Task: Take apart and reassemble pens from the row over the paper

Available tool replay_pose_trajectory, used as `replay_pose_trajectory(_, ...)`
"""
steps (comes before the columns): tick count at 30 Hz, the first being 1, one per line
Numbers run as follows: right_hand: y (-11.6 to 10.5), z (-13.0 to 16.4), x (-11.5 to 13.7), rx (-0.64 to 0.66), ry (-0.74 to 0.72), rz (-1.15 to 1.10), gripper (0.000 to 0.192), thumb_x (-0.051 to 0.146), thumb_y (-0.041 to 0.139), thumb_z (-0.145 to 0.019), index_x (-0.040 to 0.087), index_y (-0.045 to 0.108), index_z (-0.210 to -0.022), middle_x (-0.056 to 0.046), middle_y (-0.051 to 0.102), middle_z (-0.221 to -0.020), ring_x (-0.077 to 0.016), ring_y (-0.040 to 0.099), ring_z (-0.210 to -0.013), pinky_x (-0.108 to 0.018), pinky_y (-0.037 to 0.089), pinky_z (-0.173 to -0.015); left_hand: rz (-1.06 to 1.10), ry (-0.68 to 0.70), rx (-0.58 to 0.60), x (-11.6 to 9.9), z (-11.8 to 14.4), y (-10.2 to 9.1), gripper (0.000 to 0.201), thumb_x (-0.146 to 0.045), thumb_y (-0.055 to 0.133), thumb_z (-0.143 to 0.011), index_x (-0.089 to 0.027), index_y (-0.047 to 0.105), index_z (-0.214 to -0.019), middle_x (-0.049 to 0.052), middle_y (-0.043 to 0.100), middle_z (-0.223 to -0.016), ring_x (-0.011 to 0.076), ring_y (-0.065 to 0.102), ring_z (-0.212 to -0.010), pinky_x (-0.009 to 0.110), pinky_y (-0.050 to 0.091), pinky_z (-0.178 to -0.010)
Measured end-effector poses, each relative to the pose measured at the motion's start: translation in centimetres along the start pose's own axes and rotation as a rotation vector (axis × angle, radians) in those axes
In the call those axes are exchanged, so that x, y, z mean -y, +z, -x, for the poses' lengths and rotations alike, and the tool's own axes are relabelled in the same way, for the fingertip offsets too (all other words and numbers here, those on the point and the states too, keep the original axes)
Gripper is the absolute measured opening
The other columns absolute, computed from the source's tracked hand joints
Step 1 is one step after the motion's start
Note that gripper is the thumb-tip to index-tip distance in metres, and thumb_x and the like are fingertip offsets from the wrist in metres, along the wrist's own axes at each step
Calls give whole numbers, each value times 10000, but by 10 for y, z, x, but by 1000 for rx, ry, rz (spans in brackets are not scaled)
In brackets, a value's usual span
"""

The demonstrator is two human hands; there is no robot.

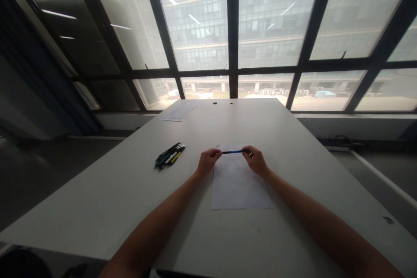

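A slim dark pen with a blue section is stretched level between my two hands, over the upper part of a white sheet of paper. My left hand pinches its left end between thumb and fingers. At the other end, my right hand has its fingers closed on the pen. The paper lies flat on the white table. To the left of my left hand lies a loose pile of pens, mostly black, with green, white and yellow among them.
More printed sheets lie at the table's far left corner. Two small dark spots sit near the far edge. Large windows with dark frames stand beyond the table. A dark curtain hangs at the left. A small dark mark shows near the right edge.
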State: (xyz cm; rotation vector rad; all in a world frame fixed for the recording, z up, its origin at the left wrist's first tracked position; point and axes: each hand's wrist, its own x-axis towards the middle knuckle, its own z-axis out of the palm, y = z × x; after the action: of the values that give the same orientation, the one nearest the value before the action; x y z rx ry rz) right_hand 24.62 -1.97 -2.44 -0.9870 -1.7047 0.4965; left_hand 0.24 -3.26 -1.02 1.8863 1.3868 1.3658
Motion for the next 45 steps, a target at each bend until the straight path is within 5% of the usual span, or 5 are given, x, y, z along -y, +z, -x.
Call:
replay_pose_trajectory(8, 0, 2, 2, 135, -124, 320, 115, 306, 614, -878, 239, 693, -928, -38, 670, -854, -183, 591, -761, -307, 446, -736, -40, 31, 25, 2, 0, 0, 260, -410, 652, -813, -170, 741, -851, 45, 730, -800, 168, 626, -682, 289, 486, -670)
replay_pose_trajectory(18, -4, 1, -5, -91, -15, 465, 130, 208, 606, -879, 242, 708, -952, -66, 662, -964, -247, 530, -968, -359, 360, -824, -27, 12, -30, 5, -2, 1, 228, -367, 642, -819, -163, 739, -850, 58, 743, -854, 173, 658, -733, 281, 508, -685)
replay_pose_trajectory(45, -16, -14, -36, -443, 12, 192, 211, 338, 627, -845, 202, 763, -933, -91, 645, -950, -242, 546, -917, -391, 426, -865, -4, -85, -219, 9, -6, -3, 252, -379, 627, -816, -156, 736, -859, 64, 738, -819, 186, 658, -746, 278, 499, -685)
